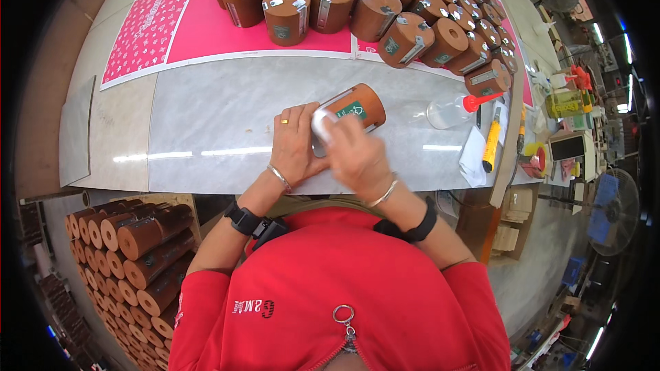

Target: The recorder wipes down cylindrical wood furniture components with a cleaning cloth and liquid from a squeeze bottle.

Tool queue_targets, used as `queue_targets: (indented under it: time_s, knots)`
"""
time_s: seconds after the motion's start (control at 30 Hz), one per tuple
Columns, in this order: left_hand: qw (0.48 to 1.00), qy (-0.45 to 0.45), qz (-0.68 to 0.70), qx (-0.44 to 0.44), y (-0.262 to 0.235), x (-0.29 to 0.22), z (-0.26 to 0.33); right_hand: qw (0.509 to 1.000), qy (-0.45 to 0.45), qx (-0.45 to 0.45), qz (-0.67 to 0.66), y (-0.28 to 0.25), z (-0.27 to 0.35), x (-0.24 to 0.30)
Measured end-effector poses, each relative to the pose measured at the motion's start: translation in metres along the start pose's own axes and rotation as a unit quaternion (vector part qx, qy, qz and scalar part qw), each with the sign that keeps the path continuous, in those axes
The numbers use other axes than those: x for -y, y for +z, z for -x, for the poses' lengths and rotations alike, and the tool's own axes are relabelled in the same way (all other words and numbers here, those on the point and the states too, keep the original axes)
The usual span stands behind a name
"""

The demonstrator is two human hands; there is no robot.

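A brown wooden-looking cylinder (371,106) with a green label and a metal strip lies on its side on the grey tabletop. My left hand (294,143) is closed around its near left end, thumb toward me. My right hand (359,158), blurred by motion, is closed on a small white wad (323,126) over the cylinder's left end. Whether the wad is cloth or paper, I cannot tell. Both hands hide that end of the cylinder.
Many similar upright cylinders (285,14) crowd the pink sheet (206,17) at the back. On the right are a clear bottle with a red spout (445,111), a yellow cutter knife (491,145) and a white cloth (472,158). More cylinders (141,240) are stacked lower left.
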State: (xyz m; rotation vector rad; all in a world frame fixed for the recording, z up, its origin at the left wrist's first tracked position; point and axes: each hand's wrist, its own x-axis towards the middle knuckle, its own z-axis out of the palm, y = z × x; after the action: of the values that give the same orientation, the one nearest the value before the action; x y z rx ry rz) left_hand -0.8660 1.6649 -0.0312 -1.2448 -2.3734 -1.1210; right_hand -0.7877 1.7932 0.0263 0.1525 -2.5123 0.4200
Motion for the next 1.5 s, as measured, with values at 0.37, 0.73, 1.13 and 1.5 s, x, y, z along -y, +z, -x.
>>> queue_targets:
  time_s: [0.37,0.73,1.13,1.5]
  knots:
    - [0.999,-0.008,-0.001,0.047,-0.01,-0.009,0.006,0.992,0.113,-0.056,0.009,-0.031,0.0,-0.044]
    - [0.998,0.036,-0.021,0.045,-0.003,-0.012,-0.003,0.991,0.104,-0.067,0.044,-0.021,-0.001,-0.062]
    - [0.994,-0.056,0.095,0.027,-0.001,-0.011,0.0,0.999,-0.01,-0.003,0.041,0.002,0.014,-0.013]
    - [0.999,0.001,0.051,0.011,-0.006,-0.012,-0.007,0.999,0.0,-0.019,0.045,-0.001,0.007,-0.022]
